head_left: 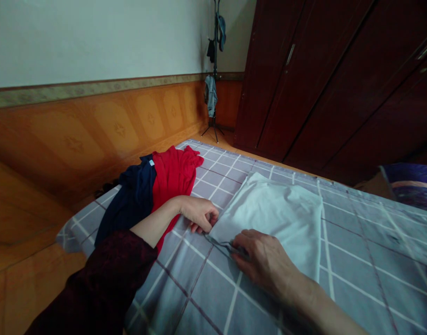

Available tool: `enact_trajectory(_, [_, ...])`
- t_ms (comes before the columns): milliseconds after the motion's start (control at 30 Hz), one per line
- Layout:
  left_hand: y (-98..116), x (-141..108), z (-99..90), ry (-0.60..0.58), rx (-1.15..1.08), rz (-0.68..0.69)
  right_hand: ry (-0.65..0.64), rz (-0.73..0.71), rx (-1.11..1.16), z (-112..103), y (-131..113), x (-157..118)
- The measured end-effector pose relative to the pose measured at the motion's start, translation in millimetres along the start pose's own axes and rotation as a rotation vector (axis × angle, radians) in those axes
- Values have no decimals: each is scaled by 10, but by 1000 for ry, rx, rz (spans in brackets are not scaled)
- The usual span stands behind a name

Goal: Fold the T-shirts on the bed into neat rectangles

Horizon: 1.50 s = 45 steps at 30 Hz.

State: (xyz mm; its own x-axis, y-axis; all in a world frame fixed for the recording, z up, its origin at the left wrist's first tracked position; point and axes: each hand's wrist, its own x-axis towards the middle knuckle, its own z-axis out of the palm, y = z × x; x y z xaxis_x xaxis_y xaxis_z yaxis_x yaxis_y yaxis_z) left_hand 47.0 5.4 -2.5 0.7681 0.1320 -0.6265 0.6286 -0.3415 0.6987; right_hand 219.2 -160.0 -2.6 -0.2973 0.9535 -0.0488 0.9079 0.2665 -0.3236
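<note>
A pale, whitish cloth (279,209) lies folded flat on the checked bed cover (185,279). At its near left corner my left hand (201,215) is closed, with the fingers pinching the cloth's edge. My right hand (260,253) grips the near edge of the same cloth, its fingers curled around a bunched grey fold. Left of the pale cloth lie a red garment (174,172) and a dark blue garment (132,195), side by side and crumpled. My left forearm passes over part of both.
A dark red wardrobe (304,83) stands beyond the bed's far edge. In the corner a black coat stand (215,60) holds a cap and clothes. Orange tiled wall runs along the left. A purple bundle (412,184) sits at the far right.
</note>
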Motion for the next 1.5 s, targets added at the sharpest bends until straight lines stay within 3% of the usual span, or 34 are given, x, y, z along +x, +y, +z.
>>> enact_trajectory(233, [26,-49,-4,12,85,29,64,-74,-86,55,-53,-46])
enact_trajectory(433, [105,-63,66,149,427,115,237,-131,-190,211,-76,-25])
enact_trajectory(700, [42,-104,-33,181,140,55,250,-162,-151,204,-48,-26])
enact_trajectory(867, [117,-79,30,108,222,44,206,-194,-162,195,-64,-39])
enact_trajectory(1067, [171,-62,65,411,205,48,105,-188,-145,157,-87,-55])
enact_trajectory(1300, [175,88,148,524,284,15,-4,-178,-155,98,-139,-86])
enact_trajectory(1500, [205,159,193,738,431,-26,106,-148,-104,54,-164,-87])
